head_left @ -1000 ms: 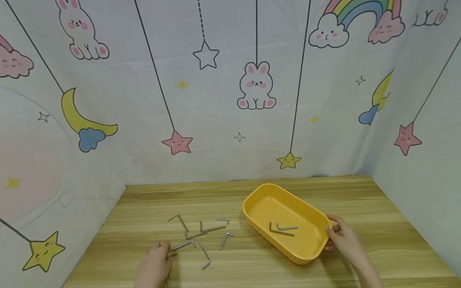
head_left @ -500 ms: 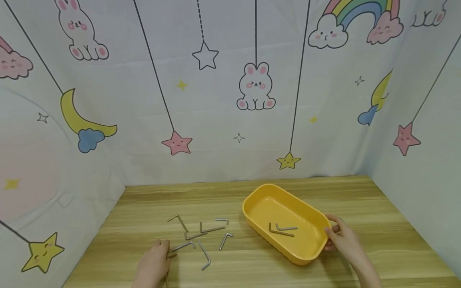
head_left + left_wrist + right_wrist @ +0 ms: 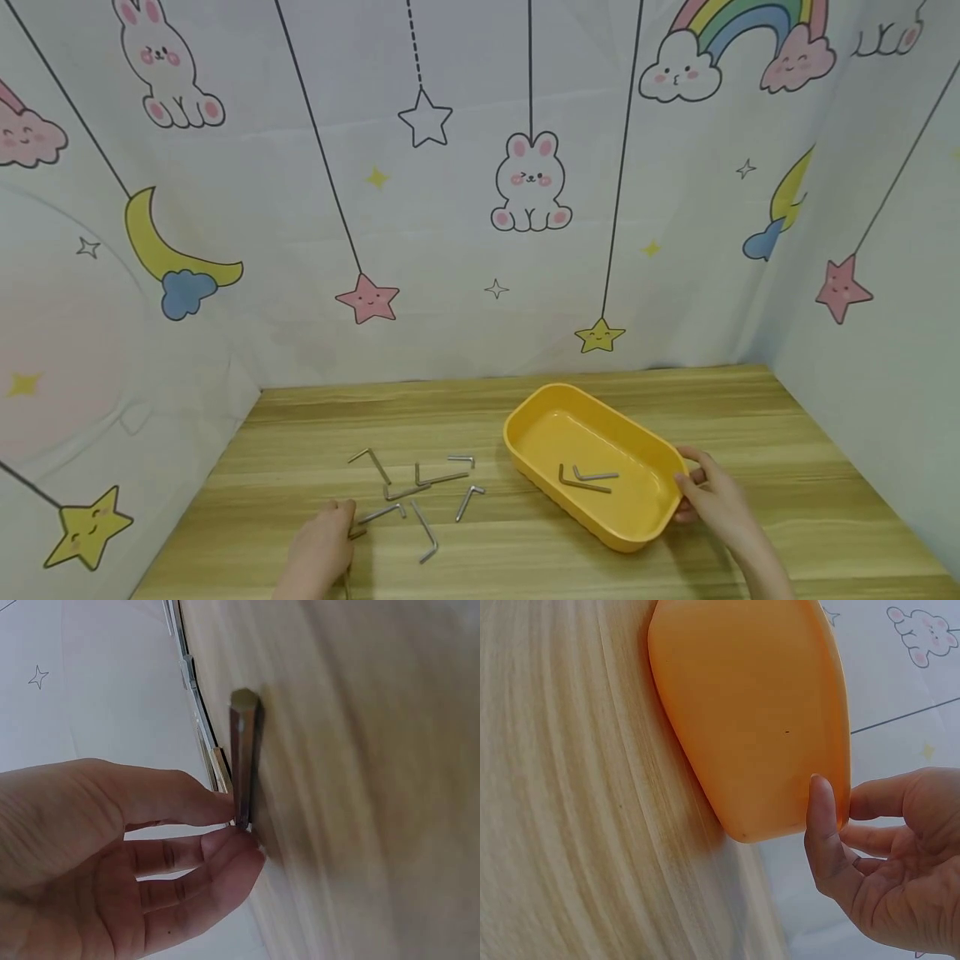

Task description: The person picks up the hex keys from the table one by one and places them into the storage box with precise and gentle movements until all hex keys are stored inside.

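Note:
The left hand is low at the left of the table, thumb and fingertips pinching a bronze hex key against the wood. Just right of that hand lie several silver and bronze L-shaped hex keys. A yellow tray stands to the right with one bronze key and one silver key inside. At the tray's right end the right hand grips the rim; in the right wrist view, the fingers and thumb hold the corner of the orange-looking tray.
A wood-grain table spans the bottom of the head view. White cloth printed with rabbits, stars and clouds hangs behind it and along both sides.
The left hand has shifted very slightly left and down around the key. The right hand and the tray hold their places, and the view has drifted a little.

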A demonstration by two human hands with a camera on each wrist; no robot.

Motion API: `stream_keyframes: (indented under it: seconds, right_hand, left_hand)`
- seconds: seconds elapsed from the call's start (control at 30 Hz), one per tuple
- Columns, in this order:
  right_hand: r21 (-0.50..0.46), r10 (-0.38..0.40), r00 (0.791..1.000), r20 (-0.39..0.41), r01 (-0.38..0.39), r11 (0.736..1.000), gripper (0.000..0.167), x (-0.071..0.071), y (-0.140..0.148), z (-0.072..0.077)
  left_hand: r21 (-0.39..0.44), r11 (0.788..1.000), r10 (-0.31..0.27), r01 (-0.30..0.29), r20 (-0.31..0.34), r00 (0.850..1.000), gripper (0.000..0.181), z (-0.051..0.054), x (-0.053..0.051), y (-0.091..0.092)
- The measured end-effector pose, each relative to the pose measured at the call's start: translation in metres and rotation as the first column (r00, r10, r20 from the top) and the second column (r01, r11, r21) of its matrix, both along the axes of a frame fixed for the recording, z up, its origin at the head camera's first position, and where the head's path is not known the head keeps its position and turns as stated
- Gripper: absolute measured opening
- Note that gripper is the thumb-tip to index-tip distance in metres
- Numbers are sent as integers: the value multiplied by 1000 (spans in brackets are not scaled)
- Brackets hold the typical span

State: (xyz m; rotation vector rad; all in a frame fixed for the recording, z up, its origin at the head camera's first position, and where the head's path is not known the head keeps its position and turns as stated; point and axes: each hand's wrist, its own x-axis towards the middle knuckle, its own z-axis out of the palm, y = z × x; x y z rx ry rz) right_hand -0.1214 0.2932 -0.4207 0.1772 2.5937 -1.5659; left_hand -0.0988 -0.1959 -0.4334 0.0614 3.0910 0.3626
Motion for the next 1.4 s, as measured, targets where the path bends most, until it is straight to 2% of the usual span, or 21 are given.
stream_keyframes:
  seconds: [0.17, 0.5, 0.73, 0.93, 1.23, 1.4]
  right_hand:
    - [1, -1, 1000, -4, 1, 1000, 51, -1, 0, 0]
    - [-6, -14, 1000, -1, 14, 1000, 50, 0, 0, -1]
    - [-9, -19, 1000, 2, 19, 1000, 50, 0, 0, -2]
    - [-3, -17, 1000, 1, 17, 1000, 50, -1, 0, -3]
    - [-11, -22, 1000, 2, 22, 1000, 50, -1, 0, -4]
    - [-18, -21, 1000, 8, 22, 1000, 51, 0, 0, -3]
  left_hand:
    - [6, 1000, -1, 1, 46, 999, 27, 1, -3, -1]
    - [30, 999, 14, -17, 90, 996, 15, 4, -5, 1]
    - [38, 999, 12, -15, 81, 997, 18, 2, -6, 0]
    - [42, 998, 42, -47, 101, 994, 20, 3, -5, -1]
    - [40, 998, 43, -48, 124, 991, 22, 5, -5, 1]
    - [17, 999, 41, -43, 116, 992, 20, 7, -5, 2]
